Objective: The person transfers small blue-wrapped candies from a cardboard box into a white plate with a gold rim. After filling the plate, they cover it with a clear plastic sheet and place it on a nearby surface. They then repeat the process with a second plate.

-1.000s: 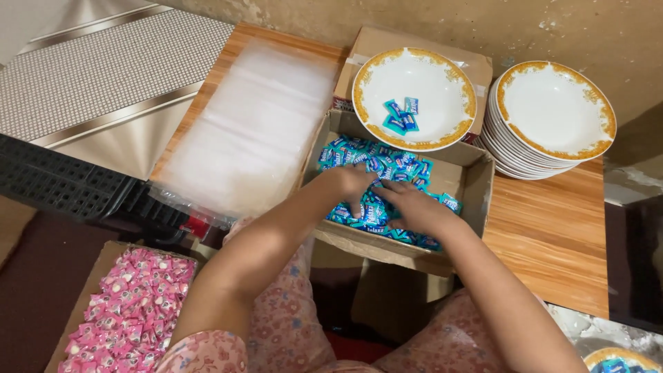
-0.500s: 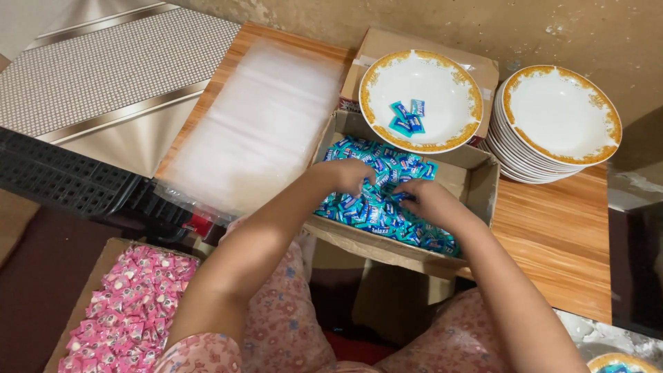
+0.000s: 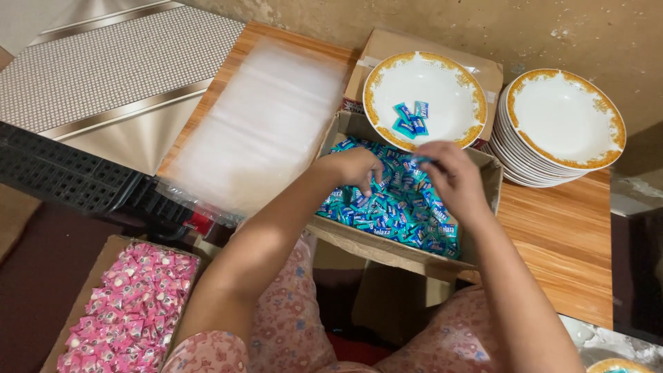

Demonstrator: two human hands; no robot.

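Note:
An open cardboard box (image 3: 387,243) holds many teal-wrapped candies (image 3: 394,207). My left hand (image 3: 356,168) hovers low over the candies with fingers curled; whether it holds any is hidden. My right hand (image 3: 452,176) is raised above the box, pinching a teal candy (image 3: 423,160) at its fingertips. Just beyond the box a white plate with a gold rim (image 3: 452,76) carries three teal candies (image 3: 409,119).
A stack of matching plates (image 3: 563,124) stands on the wooden table (image 3: 563,242) at the right. A pile of clear plastic bags (image 3: 259,128) lies to the left. A box of pink candies (image 3: 128,304) and a black crate (image 3: 69,176) sit lower left.
Both hands have come up out of the candy box. The right hand now holds a teal candy lifted toward the plate.

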